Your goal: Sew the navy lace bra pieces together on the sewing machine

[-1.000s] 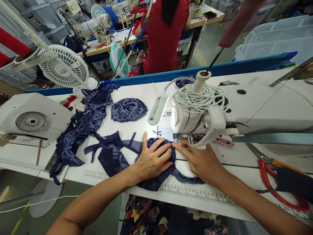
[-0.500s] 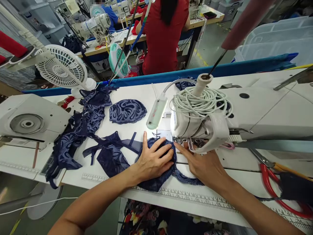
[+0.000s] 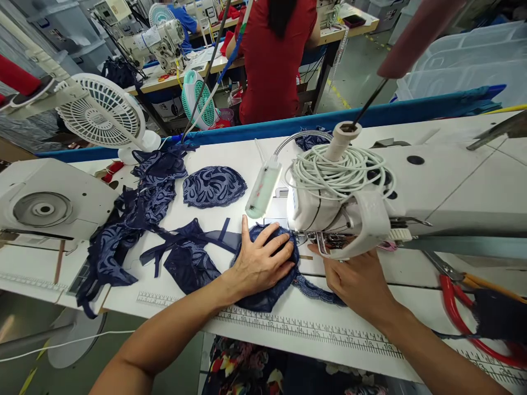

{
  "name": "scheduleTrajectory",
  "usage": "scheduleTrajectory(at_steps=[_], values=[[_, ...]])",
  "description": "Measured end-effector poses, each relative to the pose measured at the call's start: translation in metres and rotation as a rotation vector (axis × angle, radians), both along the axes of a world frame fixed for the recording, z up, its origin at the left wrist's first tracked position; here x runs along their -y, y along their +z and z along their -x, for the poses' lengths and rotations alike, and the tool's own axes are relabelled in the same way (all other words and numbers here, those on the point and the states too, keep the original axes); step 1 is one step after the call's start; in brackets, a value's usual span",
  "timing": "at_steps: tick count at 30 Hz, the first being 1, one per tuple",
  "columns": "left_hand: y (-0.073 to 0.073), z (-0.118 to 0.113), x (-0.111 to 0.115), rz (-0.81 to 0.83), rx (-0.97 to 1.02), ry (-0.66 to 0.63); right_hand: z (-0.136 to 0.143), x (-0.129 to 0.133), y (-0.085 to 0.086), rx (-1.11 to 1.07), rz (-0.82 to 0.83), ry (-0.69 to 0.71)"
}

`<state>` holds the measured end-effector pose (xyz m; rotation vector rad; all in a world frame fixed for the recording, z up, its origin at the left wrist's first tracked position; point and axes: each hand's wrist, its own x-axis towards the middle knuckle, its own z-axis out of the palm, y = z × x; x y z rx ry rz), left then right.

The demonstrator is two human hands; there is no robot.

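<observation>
My left hand (image 3: 261, 263) lies flat with fingers spread on a dark blue lace piece (image 3: 255, 299), pressing it to the table just left of the sewing machine's needle area. My right hand (image 3: 356, 280) is by the machine head (image 3: 329, 214), its fingertips partly hidden behind the white guard, so what they touch cannot be made out. From the lace piece a narrow lace strip (image 3: 319, 292) runs right, toward my right hand. Left of my left hand lies another dark blue piece with straps (image 3: 191, 260). A patterned cup piece (image 3: 214, 187) rests farther back.
A heap of blue lace garments (image 3: 142, 211) lies at the left, near a white fan (image 3: 101, 109). Red-handled scissors (image 3: 453, 312) lie at the right. A lamp (image 3: 264, 189) hangs beside the machine. A person in red (image 3: 269, 66) sits beyond the table.
My right hand has moved slightly right, away from the lace piece, with its index finger now behind the guard. My left hand and the lace under it have shifted slightly.
</observation>
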<state>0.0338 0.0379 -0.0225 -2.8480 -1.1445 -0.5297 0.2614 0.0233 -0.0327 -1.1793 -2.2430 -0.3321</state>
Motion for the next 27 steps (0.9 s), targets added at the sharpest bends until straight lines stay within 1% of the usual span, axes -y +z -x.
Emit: scheduleTrajectory(at_steps=[6,11,15,19,27], values=[[0.000,-0.001,0.001,-0.006,-0.023,0.014,0.002,0.003,0.000,-0.100,0.033,0.000],[0.002,-0.001,0.000,0.001,-0.020,0.016,0.002,0.002,0.004,-0.203,-0.012,0.029],[0.003,-0.001,-0.001,0.000,-0.023,0.010,-0.004,-0.006,0.004,-0.234,-0.031,-0.015],[0.002,-0.001,-0.001,-0.001,-0.017,-0.006,-0.005,-0.010,0.005,-0.248,0.014,-0.032],[0.001,0.001,0.005,-0.003,0.012,-0.014,-0.004,-0.004,0.001,-0.291,0.068,-0.049]])
